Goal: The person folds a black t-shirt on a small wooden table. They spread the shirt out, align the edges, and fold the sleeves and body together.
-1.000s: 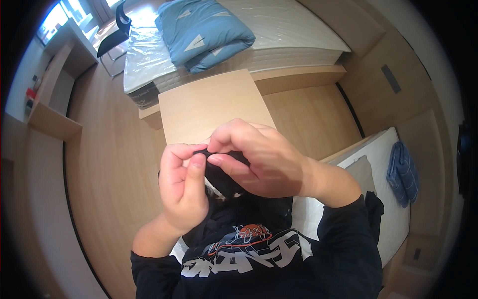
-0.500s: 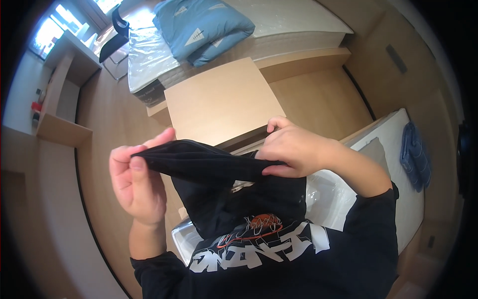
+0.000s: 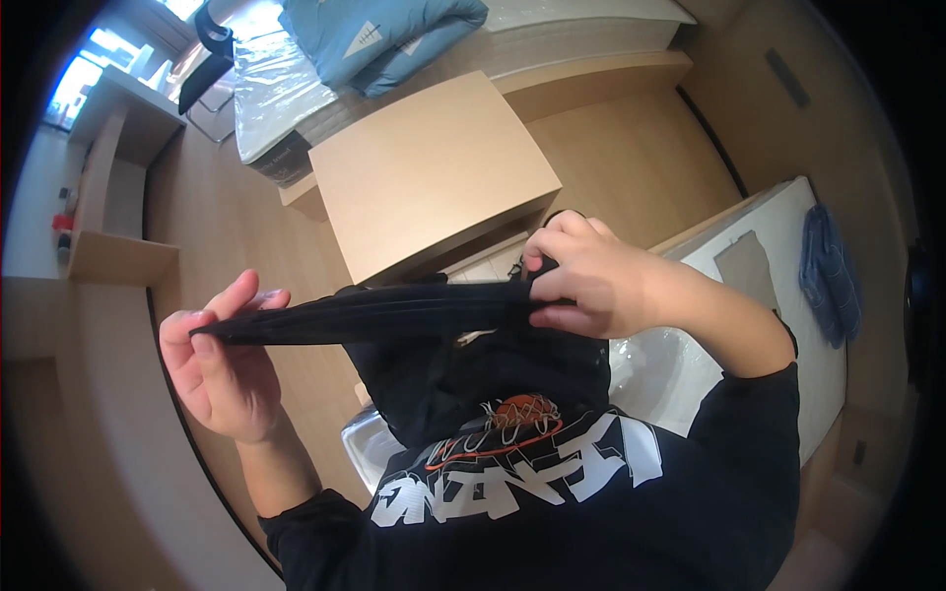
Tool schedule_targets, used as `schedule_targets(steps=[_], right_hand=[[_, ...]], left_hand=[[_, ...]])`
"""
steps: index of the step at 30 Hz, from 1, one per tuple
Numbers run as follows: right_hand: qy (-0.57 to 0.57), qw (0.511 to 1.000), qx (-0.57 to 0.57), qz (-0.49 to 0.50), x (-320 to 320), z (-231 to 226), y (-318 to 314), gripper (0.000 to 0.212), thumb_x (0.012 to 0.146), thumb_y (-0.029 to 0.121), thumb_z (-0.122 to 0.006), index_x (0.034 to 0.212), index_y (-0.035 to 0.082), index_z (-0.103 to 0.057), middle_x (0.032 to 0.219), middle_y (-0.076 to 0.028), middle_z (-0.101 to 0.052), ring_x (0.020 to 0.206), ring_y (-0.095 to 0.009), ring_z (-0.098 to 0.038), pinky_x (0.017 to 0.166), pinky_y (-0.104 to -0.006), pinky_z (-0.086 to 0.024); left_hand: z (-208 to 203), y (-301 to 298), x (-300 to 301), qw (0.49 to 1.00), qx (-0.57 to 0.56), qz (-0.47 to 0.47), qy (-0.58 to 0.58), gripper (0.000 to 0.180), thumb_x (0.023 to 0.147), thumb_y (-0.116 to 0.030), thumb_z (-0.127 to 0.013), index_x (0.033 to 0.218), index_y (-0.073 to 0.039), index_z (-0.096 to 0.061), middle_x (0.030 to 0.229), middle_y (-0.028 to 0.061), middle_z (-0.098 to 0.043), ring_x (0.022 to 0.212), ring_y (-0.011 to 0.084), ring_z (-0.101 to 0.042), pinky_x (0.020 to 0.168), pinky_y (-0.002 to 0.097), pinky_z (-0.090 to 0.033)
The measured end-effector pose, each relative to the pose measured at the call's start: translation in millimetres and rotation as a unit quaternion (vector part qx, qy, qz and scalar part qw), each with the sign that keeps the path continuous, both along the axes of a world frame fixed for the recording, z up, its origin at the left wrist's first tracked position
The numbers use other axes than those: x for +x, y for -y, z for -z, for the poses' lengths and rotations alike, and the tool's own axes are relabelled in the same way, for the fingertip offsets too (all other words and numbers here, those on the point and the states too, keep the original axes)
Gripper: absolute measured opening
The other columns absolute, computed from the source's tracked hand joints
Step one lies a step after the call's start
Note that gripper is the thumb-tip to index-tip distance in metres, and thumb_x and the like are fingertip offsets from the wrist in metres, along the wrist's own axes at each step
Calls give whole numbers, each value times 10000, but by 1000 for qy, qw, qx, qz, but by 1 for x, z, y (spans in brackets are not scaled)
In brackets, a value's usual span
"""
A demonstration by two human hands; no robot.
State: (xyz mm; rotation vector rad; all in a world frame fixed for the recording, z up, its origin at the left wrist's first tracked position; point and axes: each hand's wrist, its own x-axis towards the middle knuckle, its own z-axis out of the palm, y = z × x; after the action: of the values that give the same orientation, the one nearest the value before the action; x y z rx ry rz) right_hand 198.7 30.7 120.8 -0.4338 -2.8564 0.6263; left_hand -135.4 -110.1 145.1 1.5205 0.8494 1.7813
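Between my two hands a black piece of cloth [image 3: 374,313] is stretched in a long, pleated band; its exact kind cannot be made out. My left hand [image 3: 222,374] pinches the narrow left end between thumb and fingers. At the other end my right hand [image 3: 596,281] is closed around the fabric, with a dark bunch of it showing at the fingertips. The cloth runs nearly level, in front of my black printed T-shirt [image 3: 552,512]. Part of its right end is hidden by the right hand.
Ahead stands a light wooden cabinet [image 3: 434,177], with a plastic-wrapped mattress [image 3: 281,69] and a folded blue quilt [image 3: 384,34] beyond. Right lies another mattress [image 3: 690,345] with folded blue cloth [image 3: 826,276]. A wooden shelf unit [image 3: 118,187] stands left.
My left hand has moved left and slightly down, drawing the cloth into a longer, flatter, narrower band. My right hand has gathered its end more tightly. The room has shifted slightly up in view.
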Motion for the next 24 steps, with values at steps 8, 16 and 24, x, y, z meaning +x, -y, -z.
schedule_targets(steps=[8, 16, 24], right_hand=[[27, 917, -334, 218, 1, 11, -13, 362, 929, 211, -602, 658, -28, -581, 650, -90, -575, 602, -160, -555, 581, -306, -436], [-106, 790, -499, 339, 6, 8, -53, 254, 765, 1, -707, 981, -46, -581, 750, -95, -671, 592, -130, -632, 544, -223, -518], [53, 870, -372, 319, 15, -12, -73, 263, 734, -8, -738, 980, -47, -653, 740, -59, -678, 668, -128, -640, 665, -275, -526]], left_hand=[[15, 8, -6, 1000, 4, 23, -17, 231, 1049, -166, -384, 1211, -17, -456, 1274, 326, -558, 1083, 389, -617, 974, 498, -472], [30, 14, 13, 996, 5, 23, -83, 189, 1037, -144, -411, 1175, -19, -442, 1222, 324, -592, 1091, 403, -616, 980, 506, -461], [45, 7, 34, 989, -16, -69, -132, 134, 1039, -129, -395, 1139, -50, -437, 1179, 319, -618, 1023, 367, -643, 948, 457, -489]])
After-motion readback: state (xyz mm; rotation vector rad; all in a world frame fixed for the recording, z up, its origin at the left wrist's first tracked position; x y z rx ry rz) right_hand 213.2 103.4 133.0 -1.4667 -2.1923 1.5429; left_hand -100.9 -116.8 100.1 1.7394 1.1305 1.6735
